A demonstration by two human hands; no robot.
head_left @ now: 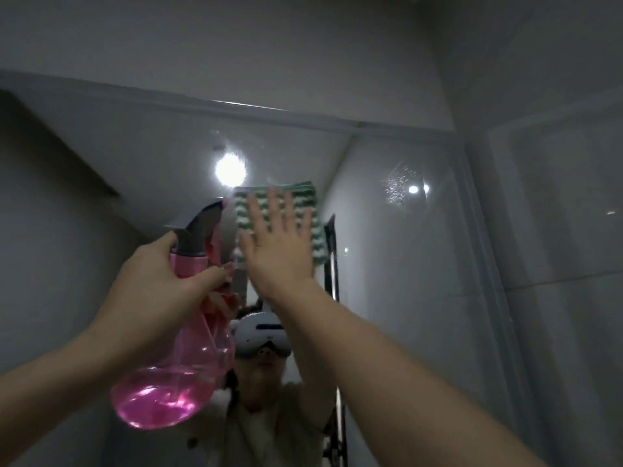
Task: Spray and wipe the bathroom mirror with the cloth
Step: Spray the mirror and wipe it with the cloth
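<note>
The bathroom mirror [387, 264] fills most of the view and shows my own reflection. My right hand [276, 244] presses a green-and-white striped cloth [313, 230] flat against the glass with straight, spread fingers, high on the mirror. My left hand [158, 281] grips the neck of a pink spray bottle [168, 382] with a grey trigger head [199, 230], held up just left of the cloth, its nozzle toward the mirror. Pink liquid sits in the bottle's round base.
A patch of spray droplets [397, 187] clings to the glass at the upper right. The mirror's top edge [236, 107] runs across under the grey tiled wall [269, 45]. Another tiled wall [556, 230] meets the mirror on the right. Ceiling lights [230, 168] glare in the reflection.
</note>
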